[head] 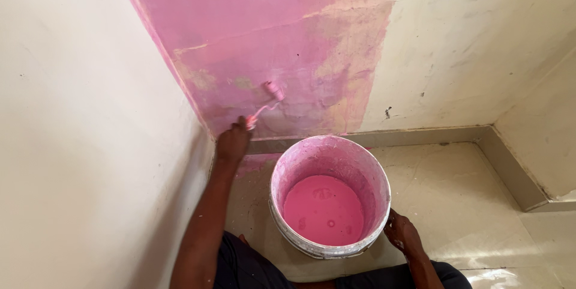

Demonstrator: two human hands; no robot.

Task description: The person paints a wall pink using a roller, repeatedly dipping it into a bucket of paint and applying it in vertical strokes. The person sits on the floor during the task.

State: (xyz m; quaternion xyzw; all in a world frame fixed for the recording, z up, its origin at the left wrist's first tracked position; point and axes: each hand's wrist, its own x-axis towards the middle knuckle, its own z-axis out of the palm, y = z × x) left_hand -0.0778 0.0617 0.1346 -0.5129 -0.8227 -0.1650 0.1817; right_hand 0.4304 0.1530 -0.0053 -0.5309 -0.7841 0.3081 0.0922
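Right hand (403, 233) grip clasps paint bucket (329, 196) rim; left hand (233, 141) grip clenches mini roller (267, 102), roller head above-right on pink wall (276, 31).

Left hand (233, 143) presses small roller (274, 90) to pink wall (264, 31); right hand (402, 233) touches paint bucket (282, 175).

Two bare arms reached into view from the bottom edge, with no sleeves, watch or gloves visible on them. The left hand (233, 143) and the right hand (402, 233) were both uncovered, the right flecked with pale specks of paint. The person wore dark, nearly black trousers (246, 268), the fabric showing over both legs.
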